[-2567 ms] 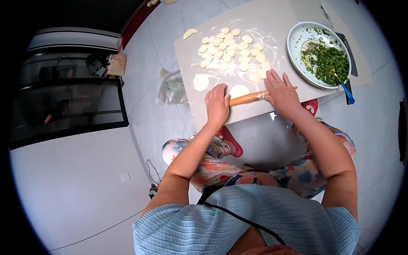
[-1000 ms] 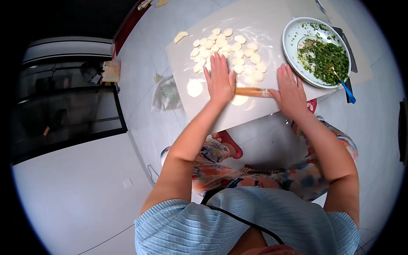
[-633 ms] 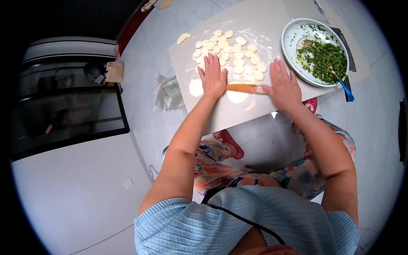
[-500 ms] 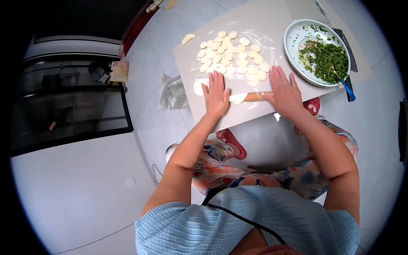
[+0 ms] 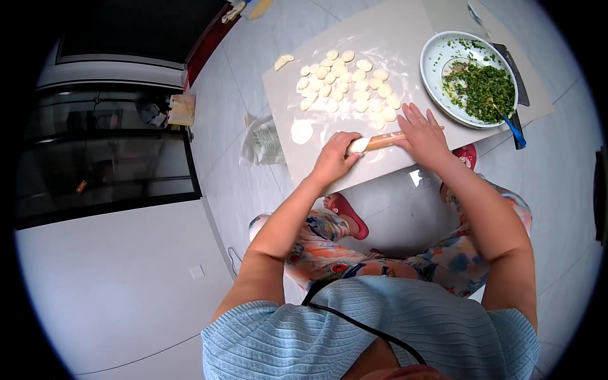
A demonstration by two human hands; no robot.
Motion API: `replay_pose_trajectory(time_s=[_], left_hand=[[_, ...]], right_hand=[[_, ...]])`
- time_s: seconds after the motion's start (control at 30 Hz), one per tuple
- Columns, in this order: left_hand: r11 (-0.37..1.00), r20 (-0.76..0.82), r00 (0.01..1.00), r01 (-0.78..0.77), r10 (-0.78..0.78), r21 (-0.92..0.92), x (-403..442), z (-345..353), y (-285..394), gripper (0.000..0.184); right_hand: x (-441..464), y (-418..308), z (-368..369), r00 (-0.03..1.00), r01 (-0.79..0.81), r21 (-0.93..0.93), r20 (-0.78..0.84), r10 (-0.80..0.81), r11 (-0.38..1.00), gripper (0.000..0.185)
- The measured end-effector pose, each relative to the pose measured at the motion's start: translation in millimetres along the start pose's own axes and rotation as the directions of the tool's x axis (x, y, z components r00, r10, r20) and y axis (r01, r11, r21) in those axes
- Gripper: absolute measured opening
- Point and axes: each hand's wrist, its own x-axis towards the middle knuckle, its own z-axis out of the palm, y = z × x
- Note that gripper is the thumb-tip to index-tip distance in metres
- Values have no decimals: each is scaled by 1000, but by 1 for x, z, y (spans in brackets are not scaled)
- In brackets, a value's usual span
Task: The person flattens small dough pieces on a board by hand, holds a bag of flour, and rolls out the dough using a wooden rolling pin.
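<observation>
A wooden rolling pin (image 5: 385,140) lies near the table's front edge, with a thin dough piece (image 5: 358,145) wrapped over its left part. My left hand (image 5: 337,157) is closed round the left end of the pin and the dough there. Flat on the pin's right part rests my right hand (image 5: 423,134), its fingers spread. One rolled dough round (image 5: 301,132) lies left of my left hand. Beyond the pin are several small flattened dough pieces (image 5: 361,85) on the floured surface.
A white bowl (image 5: 433,82) of chopped green filling stands at the right, with a blue-handled utensil (image 5: 517,134) leaning in it. Under it lies a dark flat object (image 5: 520,95). A folded dough piece (image 5: 284,62) is at the table's left edge. A plastic bag (image 5: 261,140) sits beside the table.
My left hand has gone from lying flat with fingers stretched to curling round the pin's left end. The dough, flat under the pin earlier, is now wrapped over it. My right hand stays on the pin.
</observation>
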Motion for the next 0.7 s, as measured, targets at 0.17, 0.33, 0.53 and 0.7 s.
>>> replay_pose_trajectory(time_s=[0.17, 0.33, 0.53, 0.7], left_hand=[[990, 2, 995, 99, -99, -98, 4, -2, 7, 41], [999, -113, 993, -43, 42, -4, 1, 8, -2, 34], [958, -228, 950, 159, -215, -240, 0, 9, -8, 18], [486, 13, 757, 432, -653, -759, 1, 5, -35, 25]], right_hand=[[7, -2, -2, 999, 3, 6, 36, -3, 1000, 41], [11, -6, -2, 1000, -11, 14, 21, 10, 1000, 29], [10, -12, -1, 1000, 7, 21, -3, -7, 1000, 29], [12, -22, -14, 986, 89, 100, -150, -74, 991, 23]])
